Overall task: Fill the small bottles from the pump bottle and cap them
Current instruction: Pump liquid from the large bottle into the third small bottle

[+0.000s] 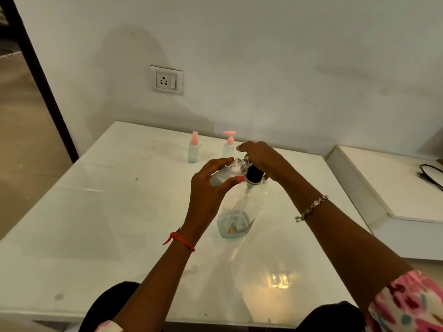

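Small bottle [226,173] pinched in left hand [211,186]; right hand [261,155] grips pump bottle [239,207] top, mid-table

A pale, faintly stained wall [263,56] fills the upper frame, with a white socket plate [167,80] left of centre. Below spreads a glossy white table [96,212] reflecting warm light [280,280]. A dark door frame [40,85] and beige floor [21,116] sit upper left; a white ledge [395,183] carries a black cable [431,176] at right.

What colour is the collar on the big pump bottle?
The collar is black; the head view, the only one, shows it best.
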